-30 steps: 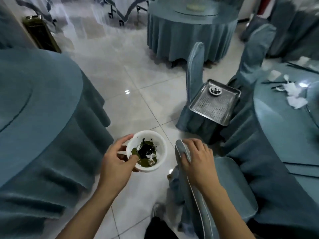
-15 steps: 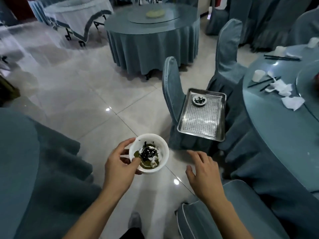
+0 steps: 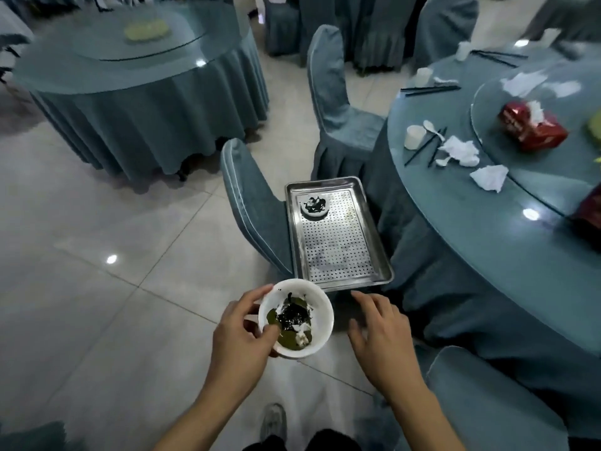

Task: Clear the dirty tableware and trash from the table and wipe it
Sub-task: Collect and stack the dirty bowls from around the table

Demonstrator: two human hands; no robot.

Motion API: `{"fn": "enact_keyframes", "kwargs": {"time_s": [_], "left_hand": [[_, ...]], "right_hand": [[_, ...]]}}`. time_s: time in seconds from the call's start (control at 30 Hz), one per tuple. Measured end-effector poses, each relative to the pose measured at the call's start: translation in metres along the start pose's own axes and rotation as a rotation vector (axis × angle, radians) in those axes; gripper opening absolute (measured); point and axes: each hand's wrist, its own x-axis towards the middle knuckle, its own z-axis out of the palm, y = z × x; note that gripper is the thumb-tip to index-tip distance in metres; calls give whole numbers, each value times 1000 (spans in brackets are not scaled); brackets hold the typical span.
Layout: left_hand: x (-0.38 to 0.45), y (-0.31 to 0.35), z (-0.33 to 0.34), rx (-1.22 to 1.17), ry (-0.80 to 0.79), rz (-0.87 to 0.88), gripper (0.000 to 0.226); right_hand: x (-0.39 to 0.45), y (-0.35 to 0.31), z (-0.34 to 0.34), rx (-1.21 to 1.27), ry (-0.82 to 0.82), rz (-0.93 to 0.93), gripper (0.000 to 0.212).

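Observation:
My left hand [image 3: 239, 336] grips a white bowl [image 3: 320, 315] of dark and green leftovers by its rim, thumb inside. The bowl hovers just short of the near end of a perforated steel tray [image 3: 338, 249] lying on a chair seat. A small dirty white dish [image 3: 314, 206] sits at the tray's far end. My right hand [image 3: 380, 336] hangs open beside the bowl, holding nothing. On the round table [image 3: 471, 229] at the right lie crumpled napkins [image 3: 460, 151], a white cup [image 3: 414, 136], a spoon, black chopsticks [image 3: 422, 148] and a red packet [image 3: 530, 126].
A blue-covered chair [image 3: 253, 203] carries the tray; another chair [image 3: 335, 92] stands behind it, and a third [image 3: 487, 402] is at my lower right. A second round table [image 3: 136, 76] stands at the far left. Tiled floor [image 3: 97, 271] spreads to the left.
I have turned right and stepped nearer the tray. My right hand let go of the chair back and now hangs open. My left hand kept hold of the bowl.

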Motion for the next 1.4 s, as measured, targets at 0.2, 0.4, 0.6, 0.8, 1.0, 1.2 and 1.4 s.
{"fn": "enact_keyframes", "kwargs": {"time_s": [0.2,0.4,0.6,0.8,1.0,1.2,1.4], "left_hand": [[95,3,35,-1,-31,-2,60],[191,-1,98,-33,-40,-79,61],[277,-8,185,-135,99,-277,61],[363,-30,251,-133,176,-353,60],[456,-93,306,-138,130,-413,68],[546,-164,335,-120,160,-440,67],[637,-204,343,-103,232,-429,62]], "right_hand": [[63,21,5,-30,30,122,50],[166,71,19,-1,-21,175,51],[292,134,44,-19,-203,120,48],[388,179,81,-61,-332,72,46],[455,217,151,-37,-405,84,42],[493,250,224,27,-464,123,44],[529,262,271,68,-513,146,44]]}}
